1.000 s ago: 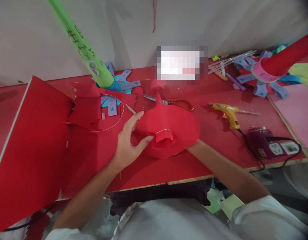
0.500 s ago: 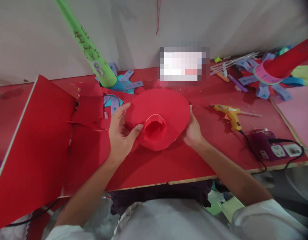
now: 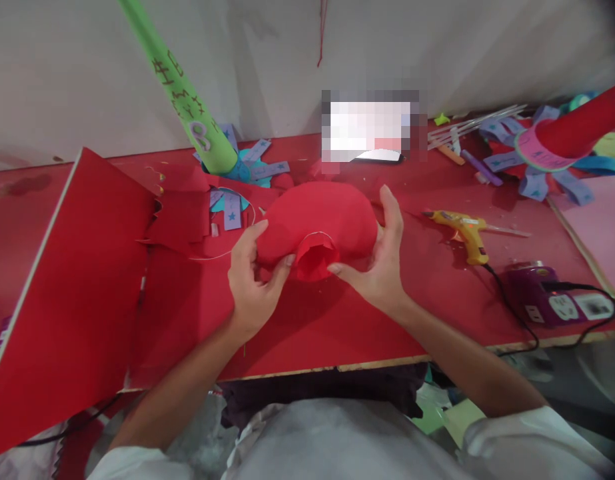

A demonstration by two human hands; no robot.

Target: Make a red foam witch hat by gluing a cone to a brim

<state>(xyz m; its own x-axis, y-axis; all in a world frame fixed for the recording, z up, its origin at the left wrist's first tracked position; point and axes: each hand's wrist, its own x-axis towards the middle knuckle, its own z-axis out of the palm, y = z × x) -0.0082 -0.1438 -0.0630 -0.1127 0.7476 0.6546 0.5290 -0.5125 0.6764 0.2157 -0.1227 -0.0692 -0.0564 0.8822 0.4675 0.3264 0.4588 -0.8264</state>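
Note:
A red paper disc (image 3: 317,213) with a short red tube (image 3: 318,262) at its lower middle is held over the red table (image 3: 307,333). My left hand (image 3: 257,277) grips the disc's left side, thumb beside the tube and fingers partly behind. On the right side, my right hand (image 3: 380,267) holds the disc too, its thumb touching near the tube's right edge and one finger raised along the disc's rim. The disc bends downward at both sides. The tube's open end faces me.
A yellow glue gun (image 3: 460,230) lies to the right, its cord near a purple power socket (image 3: 542,300). Behind stand a green cone (image 3: 187,113) and, at right, a red cone (image 3: 582,130). A red board (image 3: 72,300) leans at left. A blurred screen (image 3: 370,130) is at the back.
My right thumb has come round to the front beside the tube. The disc, flatter before, is now bent down at its sides, and my left hand has shifted slightly right.

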